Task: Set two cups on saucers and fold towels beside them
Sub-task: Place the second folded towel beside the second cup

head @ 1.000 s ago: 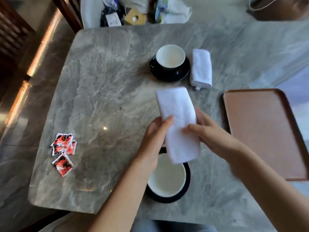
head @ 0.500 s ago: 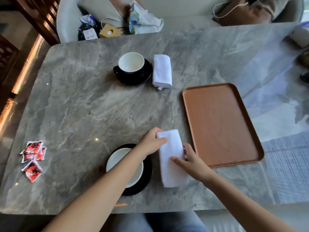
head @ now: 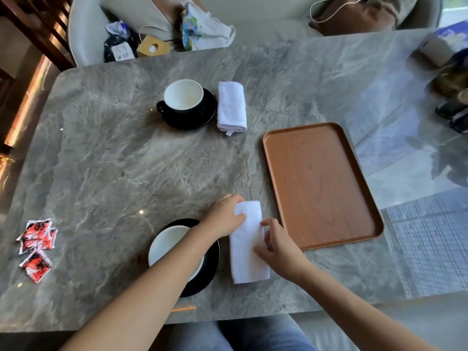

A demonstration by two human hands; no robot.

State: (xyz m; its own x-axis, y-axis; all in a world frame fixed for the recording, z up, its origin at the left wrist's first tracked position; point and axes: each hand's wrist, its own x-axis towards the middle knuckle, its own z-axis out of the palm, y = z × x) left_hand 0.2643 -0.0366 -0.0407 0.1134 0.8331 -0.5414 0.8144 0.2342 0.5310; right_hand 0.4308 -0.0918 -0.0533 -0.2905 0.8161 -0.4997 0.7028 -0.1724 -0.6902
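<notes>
Head view: you are working on the near towel, which is lying folded on the bench just right of the near saucer, between that saucer and the tray. Its long axis is running almost straight away from you, roughly matching the far towel, which is lying beside the far saucer with the far cup seated on it. Your left hand is reaching across the near cup, its fingers curling round the towel's far left corner and gripping it. Your right hand is resting at the towel's right edge about midway along; the fingers are bent and touching the cloth, but whether they are pinching or only pressing cannot be told. Judgement: both cups are sitting on saucers and one towel is done, so this is looking like the final squaring-up. With the towel lying directly under both hands, the right nearer its middle, any nudge should be going sideways across the long axis, without bumping the cup under your left forearm.
</notes>
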